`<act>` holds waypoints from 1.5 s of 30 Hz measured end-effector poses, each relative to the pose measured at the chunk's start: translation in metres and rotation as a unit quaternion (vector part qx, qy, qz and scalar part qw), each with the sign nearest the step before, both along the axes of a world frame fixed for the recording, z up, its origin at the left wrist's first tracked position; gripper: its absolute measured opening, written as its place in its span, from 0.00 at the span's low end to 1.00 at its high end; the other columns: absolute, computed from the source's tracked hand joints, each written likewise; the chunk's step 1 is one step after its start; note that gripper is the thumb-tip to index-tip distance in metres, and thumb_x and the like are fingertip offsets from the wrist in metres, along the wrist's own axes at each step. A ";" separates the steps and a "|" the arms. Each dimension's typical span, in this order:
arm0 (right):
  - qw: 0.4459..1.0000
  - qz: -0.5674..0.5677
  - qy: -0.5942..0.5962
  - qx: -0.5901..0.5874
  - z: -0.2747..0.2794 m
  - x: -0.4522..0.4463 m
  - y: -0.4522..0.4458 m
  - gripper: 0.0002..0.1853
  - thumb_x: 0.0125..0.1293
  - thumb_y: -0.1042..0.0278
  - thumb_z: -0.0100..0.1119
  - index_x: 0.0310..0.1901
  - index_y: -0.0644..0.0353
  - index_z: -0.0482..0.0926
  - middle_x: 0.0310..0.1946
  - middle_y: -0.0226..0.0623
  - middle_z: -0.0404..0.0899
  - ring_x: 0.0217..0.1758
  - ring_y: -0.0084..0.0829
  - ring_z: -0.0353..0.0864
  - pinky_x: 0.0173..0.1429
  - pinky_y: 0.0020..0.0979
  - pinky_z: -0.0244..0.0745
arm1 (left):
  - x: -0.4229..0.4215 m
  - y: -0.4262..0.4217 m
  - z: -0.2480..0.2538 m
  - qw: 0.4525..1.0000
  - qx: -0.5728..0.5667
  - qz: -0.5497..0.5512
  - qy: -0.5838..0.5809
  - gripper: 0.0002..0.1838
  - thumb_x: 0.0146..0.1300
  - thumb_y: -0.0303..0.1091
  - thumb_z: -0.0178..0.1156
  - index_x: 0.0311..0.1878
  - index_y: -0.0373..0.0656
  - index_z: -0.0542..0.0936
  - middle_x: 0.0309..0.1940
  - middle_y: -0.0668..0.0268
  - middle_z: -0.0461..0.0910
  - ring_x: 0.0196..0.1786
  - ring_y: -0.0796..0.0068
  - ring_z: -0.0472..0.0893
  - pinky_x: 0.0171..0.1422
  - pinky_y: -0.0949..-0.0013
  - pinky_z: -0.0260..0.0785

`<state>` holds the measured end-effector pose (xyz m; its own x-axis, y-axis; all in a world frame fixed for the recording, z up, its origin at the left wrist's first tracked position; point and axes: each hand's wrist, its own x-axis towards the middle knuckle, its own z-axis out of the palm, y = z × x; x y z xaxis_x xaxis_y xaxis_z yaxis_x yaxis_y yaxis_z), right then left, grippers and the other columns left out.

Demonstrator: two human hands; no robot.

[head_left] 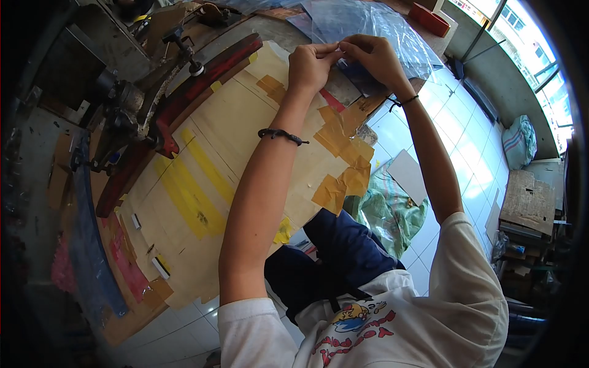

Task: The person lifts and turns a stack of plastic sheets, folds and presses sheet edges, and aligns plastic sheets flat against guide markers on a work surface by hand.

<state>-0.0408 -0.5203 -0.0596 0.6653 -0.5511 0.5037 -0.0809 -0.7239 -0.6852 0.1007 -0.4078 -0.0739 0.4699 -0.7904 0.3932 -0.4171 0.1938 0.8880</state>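
My left hand [308, 66] and my right hand [373, 60] meet at the far end of the work board, fingertips pinched together. Whatever lies between the fingers is too small or hidden to make out. Beneath and behind the hands spreads a clear plastic sheet [368, 24]. The pale board [239, 116] stretches below my left forearm, with strips of yellow tape [195, 196] on it and crumpled brown tape [343, 144] along its near edge.
A dark red curved bar [215, 61] runs along the board's far side, beside a machine with a clamp screw [195, 66]. A red tray [429, 19] sits at the back. A green sack [389, 211] lies on the tiled floor, and wooden boards [526, 202] are stacked at right.
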 end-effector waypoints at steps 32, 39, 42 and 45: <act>1.000 -0.005 -0.002 -0.017 -0.004 0.002 -0.001 0.14 0.67 0.62 0.63 0.47 0.61 0.86 0.33 0.39 0.88 0.36 0.26 0.88 0.46 0.29 0.81 | -0.001 -0.001 0.003 0.999 0.006 0.035 0.007 0.16 0.61 0.41 0.64 0.44 0.39 0.88 0.35 0.54 0.88 0.39 0.64 0.88 0.46 0.66 0.77; 1.000 0.000 -0.002 -0.020 -0.004 0.002 -0.002 0.14 0.67 0.62 0.63 0.48 0.61 0.86 0.33 0.39 0.88 0.36 0.26 0.88 0.46 0.28 0.81 | 0.002 -0.007 -0.002 0.999 -0.018 0.028 0.041 0.15 0.60 0.39 0.65 0.42 0.37 0.88 0.33 0.56 0.88 0.37 0.67 0.88 0.46 0.67 0.77; 1.000 0.001 -0.002 -0.019 -0.004 0.001 -0.001 0.14 0.68 0.62 0.63 0.48 0.61 0.86 0.33 0.39 0.88 0.36 0.26 0.88 0.47 0.28 0.81 | 0.002 -0.005 0.000 0.999 0.006 0.025 0.028 0.11 0.66 0.31 0.62 0.45 0.34 0.87 0.33 0.63 0.88 0.37 0.80 0.86 0.45 0.78 0.77; 1.000 0.003 0.004 -0.020 -0.002 0.001 0.000 0.14 0.68 0.61 0.63 0.48 0.61 0.86 0.34 0.39 0.88 0.37 0.26 0.88 0.47 0.28 0.80 | 0.002 -0.004 0.001 0.999 0.003 0.026 0.032 0.11 0.66 0.31 0.62 0.43 0.32 0.87 0.33 0.62 0.88 0.37 0.78 0.87 0.46 0.77 0.79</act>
